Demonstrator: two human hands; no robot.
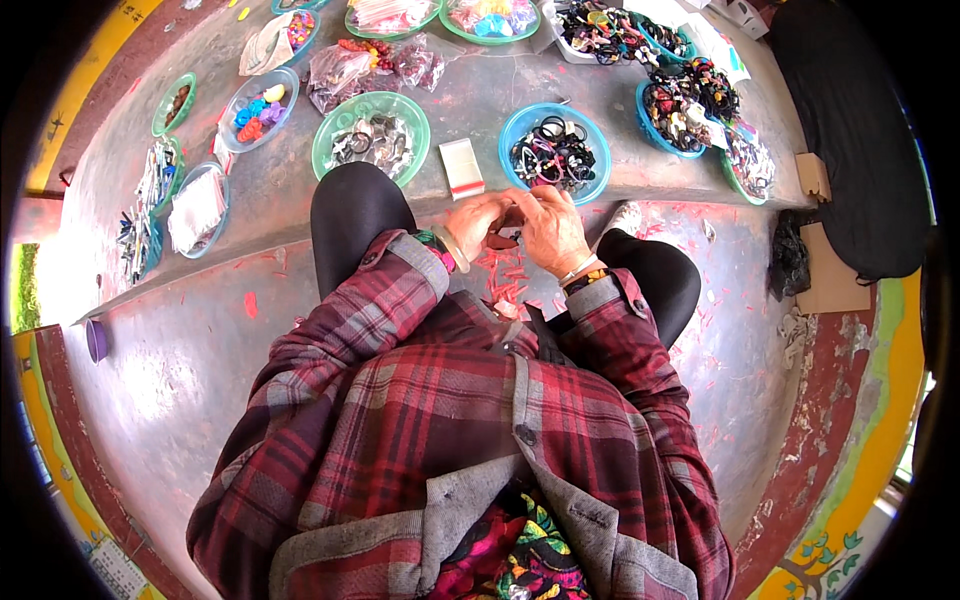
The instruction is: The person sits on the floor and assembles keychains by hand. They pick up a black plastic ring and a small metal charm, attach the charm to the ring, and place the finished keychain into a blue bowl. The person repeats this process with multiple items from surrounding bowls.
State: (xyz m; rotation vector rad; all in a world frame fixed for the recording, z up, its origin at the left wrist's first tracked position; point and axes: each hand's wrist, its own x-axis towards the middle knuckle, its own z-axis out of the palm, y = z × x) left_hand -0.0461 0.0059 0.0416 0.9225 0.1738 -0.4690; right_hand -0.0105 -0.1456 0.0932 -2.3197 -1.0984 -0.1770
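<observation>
My left hand (478, 220) and my right hand (551, 228) meet in front of me, over my knees, at the edge of the grey step (470, 110). Between the fingers of both hands sits a small dark reddish piece (503, 239); I cannot tell what it is. Both sleeves are red plaid, with bangles at the wrists. Just beyond my hands lie a small clear bag with a red strip (462, 168) and a blue bowl of dark bands and rings (555, 153). A green bowl of metallic pieces (371, 135) stands to the left of the bag.
More bowls and trays of colourful small items line the step: a blue bowl of beads (259, 108), plastic bags (372, 65), blue bowls of dark bands at the right (690, 105). Red scraps (505, 275) litter the floor between my knees. Cardboard (830, 270) and black cloth (850, 130) lie at right.
</observation>
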